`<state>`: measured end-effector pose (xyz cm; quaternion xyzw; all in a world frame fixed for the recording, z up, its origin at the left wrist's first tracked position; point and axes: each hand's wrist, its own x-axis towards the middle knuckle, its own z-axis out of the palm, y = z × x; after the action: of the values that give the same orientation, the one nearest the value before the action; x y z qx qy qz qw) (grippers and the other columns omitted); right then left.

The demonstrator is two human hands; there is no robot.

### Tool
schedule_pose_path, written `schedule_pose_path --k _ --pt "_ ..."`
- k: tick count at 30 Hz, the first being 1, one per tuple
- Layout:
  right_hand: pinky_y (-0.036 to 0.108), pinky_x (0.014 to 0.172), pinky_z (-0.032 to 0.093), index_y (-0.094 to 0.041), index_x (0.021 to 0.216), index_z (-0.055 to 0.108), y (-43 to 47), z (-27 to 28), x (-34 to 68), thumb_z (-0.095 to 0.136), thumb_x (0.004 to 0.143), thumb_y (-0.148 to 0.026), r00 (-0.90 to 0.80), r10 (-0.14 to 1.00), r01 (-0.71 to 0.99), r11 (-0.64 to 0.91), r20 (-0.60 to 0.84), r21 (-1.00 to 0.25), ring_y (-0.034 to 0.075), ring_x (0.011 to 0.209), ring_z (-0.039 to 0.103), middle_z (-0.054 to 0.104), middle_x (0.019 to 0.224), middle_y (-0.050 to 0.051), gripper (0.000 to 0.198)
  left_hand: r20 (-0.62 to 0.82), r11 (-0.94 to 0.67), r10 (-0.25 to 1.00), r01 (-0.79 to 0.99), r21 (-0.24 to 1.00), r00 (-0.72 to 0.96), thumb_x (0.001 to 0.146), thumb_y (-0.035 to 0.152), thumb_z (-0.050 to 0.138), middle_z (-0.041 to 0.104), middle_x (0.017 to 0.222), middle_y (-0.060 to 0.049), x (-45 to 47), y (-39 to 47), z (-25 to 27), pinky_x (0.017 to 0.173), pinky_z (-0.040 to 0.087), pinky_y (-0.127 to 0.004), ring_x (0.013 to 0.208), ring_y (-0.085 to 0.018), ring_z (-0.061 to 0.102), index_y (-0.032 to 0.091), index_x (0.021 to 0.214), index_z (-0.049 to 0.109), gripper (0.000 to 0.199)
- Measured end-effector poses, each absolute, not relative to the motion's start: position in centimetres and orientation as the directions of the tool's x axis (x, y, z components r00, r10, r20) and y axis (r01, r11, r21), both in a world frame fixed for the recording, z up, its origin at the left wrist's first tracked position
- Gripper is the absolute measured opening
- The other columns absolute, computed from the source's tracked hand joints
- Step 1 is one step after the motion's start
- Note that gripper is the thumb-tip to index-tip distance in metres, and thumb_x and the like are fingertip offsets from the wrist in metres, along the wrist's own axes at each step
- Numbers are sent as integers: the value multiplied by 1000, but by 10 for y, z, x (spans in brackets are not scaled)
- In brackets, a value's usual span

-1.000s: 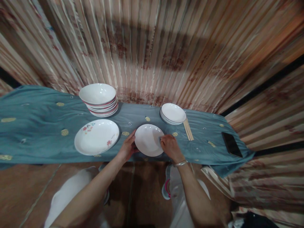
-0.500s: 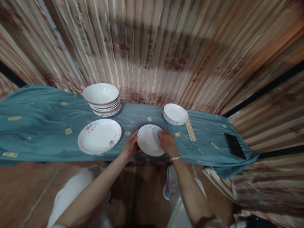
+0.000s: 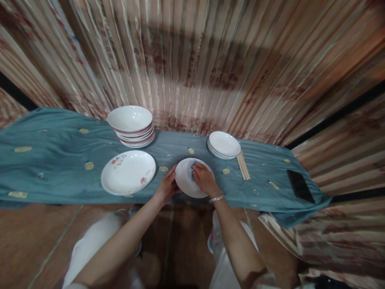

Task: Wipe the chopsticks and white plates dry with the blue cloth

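A small white plate (image 3: 188,186) with a thin dark rim lies near the table's front edge. My left hand (image 3: 167,186) grips its left rim, the fingers partly hidden beneath. Over the right half of the plate is my right hand (image 3: 205,178), fingers curled and their tips at the plate's surface. A bluish-grey patch shows beside those fingertips; whether it is a shadow or something held, I cannot tell. To the left lies a larger oval plate (image 3: 129,173) with floral prints.
A stack of white bowls (image 3: 130,120) with red bands stands at the back left. Small plates (image 3: 225,143) are stacked at the back right, beside chopsticks (image 3: 243,166). A black phone (image 3: 300,186) lies at the right on the teal tablecloth (image 3: 63,160); a striped curtain (image 3: 180,60) hangs behind.
My right hand has moved left from the plate's right edge to over its middle. My left hand keeps its hold on the rim. The view has shifted slightly.
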<state>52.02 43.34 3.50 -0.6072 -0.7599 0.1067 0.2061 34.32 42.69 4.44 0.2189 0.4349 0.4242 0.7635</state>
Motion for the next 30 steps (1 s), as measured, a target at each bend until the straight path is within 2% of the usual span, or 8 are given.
schedule_pose_path --k 5,11,18,30 --pt "43 111 33 -11 120 58 433 33 516 40 91 -19 -197 969 854 245 151 -459 24 129 44 51 136 17 36 -478 542 840 -457 705 258 84 26 55 65 83 -4 344 427 43 50 52 -29 61 -16 61 26 140 41 57" --pt "44 112 31 -14 123 56 434 29 511 39 92 -22 -253 952 816 305 171 -491 23 131 41 49 138 15 37 -462 539 842 -466 702 277 83 29 58 67 89 -5 343 428 39 53 53 -30 63 -17 63 27 140 40 60" --pt "41 112 31 -14 127 55 432 31 502 40 93 -22 -320 936 779 349 148 -521 22 133 40 47 141 13 38 -451 533 846 -463 708 284 84 30 57 67 86 -5 342 428 35 55 54 -32 62 -17 63 27 141 39 60" --pt "41 109 37 -20 125 59 417 41 498 41 91 -17 -429 888 658 434 168 -615 19 130 45 52 137 9 38 -453 534 846 -450 716 281 86 25 52 66 108 -9 342 427 40 52 53 -30 61 -15 61 26 141 39 57"
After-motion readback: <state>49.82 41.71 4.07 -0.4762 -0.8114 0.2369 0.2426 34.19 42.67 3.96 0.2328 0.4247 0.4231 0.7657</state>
